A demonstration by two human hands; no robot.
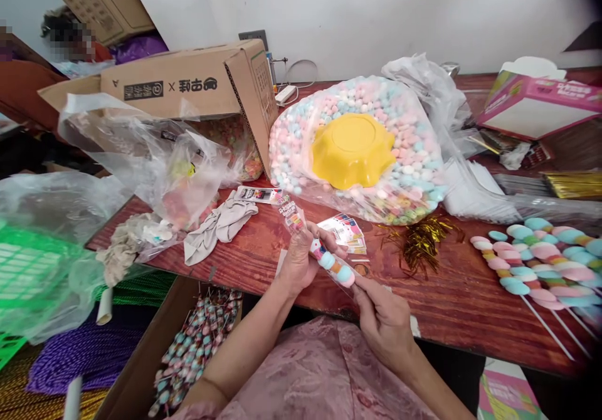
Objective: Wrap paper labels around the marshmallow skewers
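Observation:
A marshmallow skewer (345,275) in a clear sleeve lies slantwise between my hands, just over the table's front edge. Blue, white, pink and brown pieces show through the film. My left hand (300,262) is closed around its upper end, where the printed top of the sleeve (292,216) sticks up past the fingers. At the lower end, my right hand (385,313) pinches the sleeve between thumb and fingers; the stick itself is hard to make out. Printed cards (345,231) lie fanned on the table just beyond my left hand.
A big bag of marshmallows (414,138) carries an upturned yellow bowl (352,147). Bare skewers (540,263) lie right, near gold tinsel (426,241). Left are grey gloves (221,225) and a cardboard box (179,81); below, a carton holds wrapped skewers (197,338). Another person is far left.

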